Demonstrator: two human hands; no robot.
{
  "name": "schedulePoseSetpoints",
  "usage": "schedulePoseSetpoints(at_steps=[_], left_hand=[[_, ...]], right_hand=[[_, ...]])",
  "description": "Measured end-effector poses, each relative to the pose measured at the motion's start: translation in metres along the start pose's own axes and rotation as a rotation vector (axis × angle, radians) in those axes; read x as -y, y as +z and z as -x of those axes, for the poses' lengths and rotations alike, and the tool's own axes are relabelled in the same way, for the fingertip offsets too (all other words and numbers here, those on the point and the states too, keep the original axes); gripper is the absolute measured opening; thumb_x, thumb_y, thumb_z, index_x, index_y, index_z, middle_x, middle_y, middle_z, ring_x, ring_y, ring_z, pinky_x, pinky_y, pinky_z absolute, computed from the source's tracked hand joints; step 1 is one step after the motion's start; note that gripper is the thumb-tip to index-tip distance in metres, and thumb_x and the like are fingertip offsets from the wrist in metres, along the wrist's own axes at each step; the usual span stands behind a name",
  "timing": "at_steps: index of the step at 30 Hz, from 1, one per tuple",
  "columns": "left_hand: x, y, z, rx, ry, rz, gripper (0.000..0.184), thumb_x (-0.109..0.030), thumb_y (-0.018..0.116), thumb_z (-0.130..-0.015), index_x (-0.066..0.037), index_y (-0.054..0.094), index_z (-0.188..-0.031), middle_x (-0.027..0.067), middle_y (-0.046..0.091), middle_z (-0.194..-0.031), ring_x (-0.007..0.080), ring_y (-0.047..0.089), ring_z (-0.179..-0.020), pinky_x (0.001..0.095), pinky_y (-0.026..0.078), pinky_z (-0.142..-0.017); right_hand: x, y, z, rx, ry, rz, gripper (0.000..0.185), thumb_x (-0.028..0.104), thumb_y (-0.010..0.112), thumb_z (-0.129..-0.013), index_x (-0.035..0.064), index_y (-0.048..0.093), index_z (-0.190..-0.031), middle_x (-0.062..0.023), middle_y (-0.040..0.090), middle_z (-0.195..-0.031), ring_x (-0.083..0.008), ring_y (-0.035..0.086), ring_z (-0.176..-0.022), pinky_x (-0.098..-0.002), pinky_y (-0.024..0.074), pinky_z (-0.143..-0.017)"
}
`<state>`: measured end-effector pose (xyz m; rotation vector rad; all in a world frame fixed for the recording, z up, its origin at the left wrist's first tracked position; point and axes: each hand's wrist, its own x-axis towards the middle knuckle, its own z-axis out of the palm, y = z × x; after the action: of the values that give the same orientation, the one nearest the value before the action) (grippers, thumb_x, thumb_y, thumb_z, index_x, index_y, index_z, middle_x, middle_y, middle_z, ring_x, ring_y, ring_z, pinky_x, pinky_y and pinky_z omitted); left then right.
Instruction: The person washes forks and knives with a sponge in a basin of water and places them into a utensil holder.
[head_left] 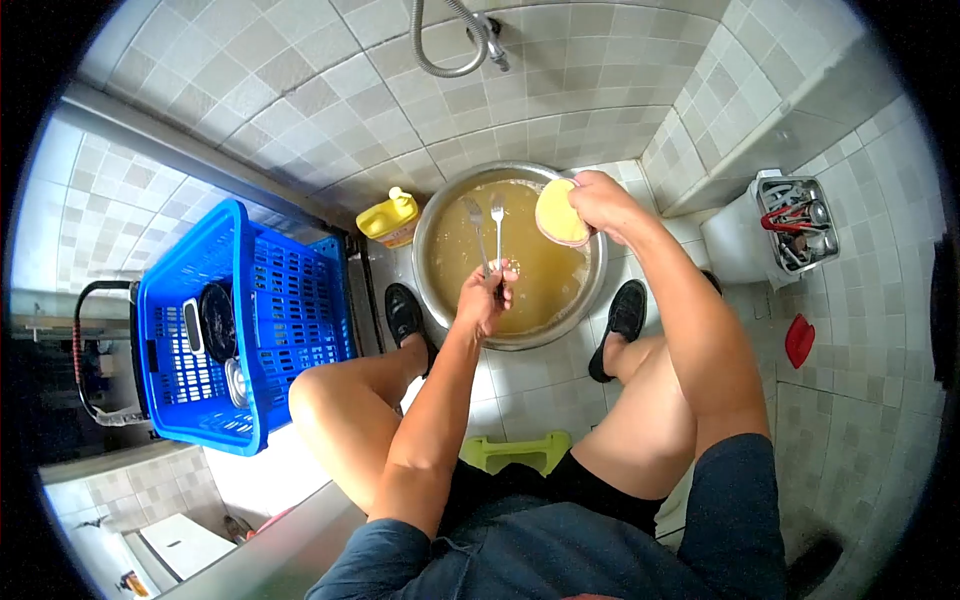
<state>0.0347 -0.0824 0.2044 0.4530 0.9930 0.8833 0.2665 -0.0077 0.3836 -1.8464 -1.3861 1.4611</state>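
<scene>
My left hand (485, 298) is closed around the handles of two forks (498, 222), tines pointing away from me. The forks are over a wide metal basin (423, 285) of cloudy yellowish water (545, 285). In my right hand (606, 207), at the basin's upper right rim, is a round yellow sponge (560, 210) with a pinkish edge. The sponge is apart from the forks. Part of my left fingers' grip is hidden by the hand itself.
Left of the basin stands a yellow bottle (390, 220). A blue plastic basket (255, 330) holding a few dishes is farther left. Cutlery fills a metal container (797, 225) at right. A hose (452, 70) hangs above; a green stool (515, 452) is under me.
</scene>
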Motion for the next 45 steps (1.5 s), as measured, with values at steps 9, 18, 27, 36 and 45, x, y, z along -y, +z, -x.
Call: schedulePoseSetpoints(at_steps=[9, 18, 27, 36, 45], left_hand=[[0.016, 0.031, 0.018, -0.025, 0.053, 0.083, 0.028, -0.022, 0.049, -0.105, -0.006, 0.056, -0.127, 0.0047, 0.068, -0.091, 0.01, 0.041, -0.044, 0.0256, 0.032, -0.041], [0.018, 0.051, 0.024, -0.051, 0.112, 0.013, 0.024, -0.024, 0.052, -0.104, -0.007, 0.064, -0.116, -0.0014, 0.063, -0.078, 0.0047, 0.036, -0.045, 0.0231, 0.027, -0.042], [0.022, 0.031, 0.026, -0.01, 0.123, -0.087, 0.023, -0.019, 0.05, -0.104, -0.006, 0.065, -0.116, -0.0048, 0.057, -0.07, 0.0039, 0.036, -0.047, 0.0215, 0.027, -0.044], [0.012, 0.008, 0.011, -0.033, 0.065, -0.182, 0.039, -0.04, 0.048, -0.105, -0.008, 0.067, -0.112, -0.0063, 0.048, -0.065, 0.0041, 0.034, -0.048, 0.0211, 0.025, -0.045], [0.017, -0.001, 0.011, 0.082, 0.198, -0.348, 0.04, -0.038, 0.047, -0.105, -0.004, 0.068, -0.104, -0.0051, 0.045, -0.062, 0.0053, 0.036, -0.052, 0.0226, 0.027, -0.048]], right_hand=[[-0.026, 0.023, -0.029, -0.054, 0.04, -0.343, 0.027, 0.015, 0.058, -0.089, -0.005, 0.061, -0.107, -0.0142, 0.067, -0.099, -0.0226, 0.065, -0.085, -0.0377, 0.0527, -0.072], [-0.06, 0.05, -0.056, -0.317, -0.35, 0.498, 0.052, 0.023, 0.076, -0.08, -0.0072, 0.053, -0.115, -0.0266, 0.062, -0.111, -0.04, 0.062, -0.103, -0.0449, 0.0502, -0.087], [-0.078, 0.036, -0.094, -0.598, -0.06, 0.296, 0.04, 0.016, 0.069, -0.087, -0.0079, 0.049, -0.111, -0.0264, 0.067, -0.102, -0.0378, 0.068, -0.096, -0.0437, 0.0525, -0.084], [-0.079, 0.044, -0.12, -0.105, -0.489, -0.097, 0.032, 0.019, 0.072, -0.085, -0.0001, 0.064, -0.11, -0.0184, 0.069, -0.102, -0.0339, 0.066, -0.094, -0.0391, 0.0525, -0.085], [-0.075, 0.058, -0.116, -0.06, -0.404, 0.448, 0.043, 0.037, 0.077, -0.077, 0.0036, 0.066, -0.103, -0.017, 0.069, -0.096, -0.0328, 0.067, -0.09, -0.0428, 0.052, -0.08]])
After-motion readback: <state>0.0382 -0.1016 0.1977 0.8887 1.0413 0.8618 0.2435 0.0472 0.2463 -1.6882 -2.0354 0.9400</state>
